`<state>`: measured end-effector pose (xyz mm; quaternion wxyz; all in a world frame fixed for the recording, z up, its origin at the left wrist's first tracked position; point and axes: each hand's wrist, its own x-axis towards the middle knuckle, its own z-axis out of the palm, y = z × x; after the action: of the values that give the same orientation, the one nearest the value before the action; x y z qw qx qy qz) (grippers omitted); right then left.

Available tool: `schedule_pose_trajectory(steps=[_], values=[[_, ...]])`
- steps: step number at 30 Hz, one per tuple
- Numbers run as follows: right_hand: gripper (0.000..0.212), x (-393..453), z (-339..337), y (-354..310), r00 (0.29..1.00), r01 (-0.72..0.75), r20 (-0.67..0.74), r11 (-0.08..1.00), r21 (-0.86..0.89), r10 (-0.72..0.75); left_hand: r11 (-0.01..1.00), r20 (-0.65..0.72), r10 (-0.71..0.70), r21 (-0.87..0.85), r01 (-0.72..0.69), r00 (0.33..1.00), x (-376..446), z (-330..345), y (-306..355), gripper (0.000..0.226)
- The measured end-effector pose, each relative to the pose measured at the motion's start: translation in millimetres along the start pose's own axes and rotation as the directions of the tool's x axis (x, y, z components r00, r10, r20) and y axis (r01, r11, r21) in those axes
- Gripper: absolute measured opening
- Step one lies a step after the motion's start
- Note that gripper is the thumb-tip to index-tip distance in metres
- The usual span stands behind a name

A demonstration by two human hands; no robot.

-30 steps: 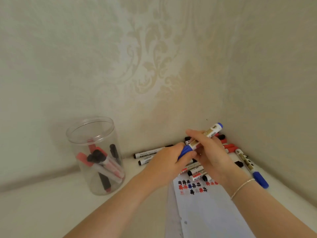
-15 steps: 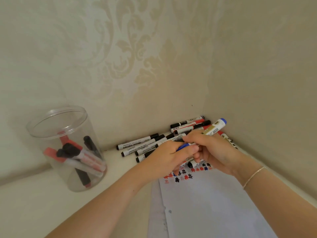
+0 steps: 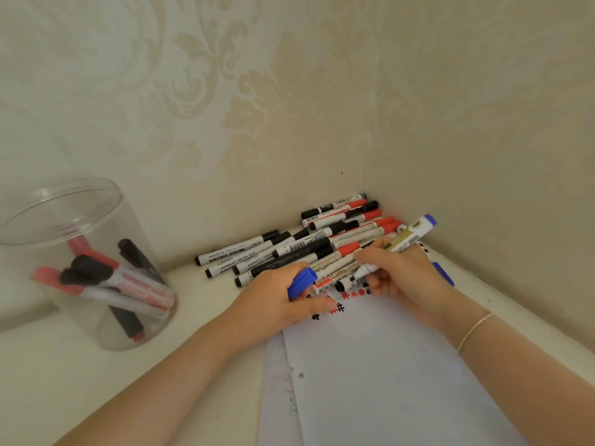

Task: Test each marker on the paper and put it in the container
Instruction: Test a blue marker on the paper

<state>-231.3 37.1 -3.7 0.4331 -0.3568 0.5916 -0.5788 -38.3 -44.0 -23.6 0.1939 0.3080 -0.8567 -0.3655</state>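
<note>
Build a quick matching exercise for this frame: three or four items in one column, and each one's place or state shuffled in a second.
Items
1. blue cap
2. blue marker
3. clear container
4. paper

Place or state
a. standing at the left, red and black markers inside
b. gripped in the left hand, off its marker
c. lying flat, small red and black marks along its far edge
d. held uncapped in the right hand, tip lowered toward the sheet

Pairs: 1-b, 2-d, 3-a, 4-c
</note>
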Motion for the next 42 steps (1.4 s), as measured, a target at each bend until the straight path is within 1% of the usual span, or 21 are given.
schedule_pose_trajectory(steps=[1,3,6,9,11,14,17,21,24,26,29,31,32,34,37,40,42], values=[[0.015,-1,5,5,0.999,0.011,-0.041,0.998,-0.057,-0.014,0.999,0.004,-0.009,0.048,0.008,1.000,0,1,0,0.060],[0.021,-3,13,12,0.988,0.041,-0.141,0.988,-0.151,-0.062,0.987,0.025,-0.022,0.161,0.018,0.999,-1,2,-2,0.060],[0.027,-3,21,18,0.965,0.052,-0.245,0.980,-0.194,-0.099,0.946,0.055,-0.016,0.323,-0.002,0.998,-1,4,-4,0.064],[0.029,-4,25,20,0.954,0.053,-0.277,0.975,-0.214,-0.112,0.879,0.081,0.000,0.475,-0.038,0.997,1,6,-2,0.065],[0.027,-5,26,19,0.953,0.047,-0.280,0.972,-0.231,-0.113,0.859,0.086,-0.001,0.511,-0.043,0.996,2,6,-1,0.066],[0.020,-6,28,18,0.958,0.049,-0.257,0.960,-0.275,-0.123,0.854,0.097,-0.002,0.517,-0.048,0.995,4,5,0,0.067],[0.016,-7,30,19,0.955,0.084,-0.238,0.933,-0.349,-0.175,0.855,0.106,0.000,0.515,-0.055,0.994,3,3,0,0.065],[0.009,-5,29,20,0.953,0.082,-0.245,0.927,-0.366,-0.181,0.856,0.112,-0.007,0.515,-0.052,0.994,2,3,1,0.065],[0.013,-5,26,21,0.957,0.044,-0.259,0.948,-0.316,-0.131,0.857,0.116,-0.011,0.514,-0.050,0.993,3,3,0,0.066],[0.011,-6,26,19,0.965,0.042,-0.234,0.948,-0.315,-0.120,0.857,0.121,-0.012,0.512,-0.052,0.993,3,3,0,0.065],[0.016,-8,29,18,0.970,0.085,-0.185,0.934,-0.348,-0.157,0.857,0.126,-0.008,0.512,-0.058,0.992,3,3,2,0.062],[0.019,-8,30,20,0.962,0.107,-0.193,0.918,-0.381,-0.192,0.861,0.128,-0.010,0.505,-0.056,0.992,3,3,2,0.061],[0.018,-7,30,20,0.957,0.108,-0.206,0.913,-0.395,-0.202,0.862,0.128,-0.012,0.504,-0.054,0.992,2,3,3,0.061],[0.012,-6,30,21,0.953,0.089,-0.230,0.911,-0.403,-0.195,0.862,0.131,-0.013,0.504,-0.055,0.991,2,2,3,0.061],[0.015,-7,27,19,0.958,0.048,-0.249,0.936,-0.348,-0.142,0.863,0.127,-0.013,0.503,-0.053,0.992,2,3,3,0.063],[0.013,-9,28,18,0.966,0.064,-0.212,0.933,-0.353,-0.147,0.860,0.124,-0.010,0.507,-0.055,0.992,3,3,2,0.064],[0.019,-9,30,18,0.966,0.090,-0.192,0.926,-0.367,-0.170,0.863,0.123,-0.008,0.502,-0.056,0.992,2,3,2,0.063]])
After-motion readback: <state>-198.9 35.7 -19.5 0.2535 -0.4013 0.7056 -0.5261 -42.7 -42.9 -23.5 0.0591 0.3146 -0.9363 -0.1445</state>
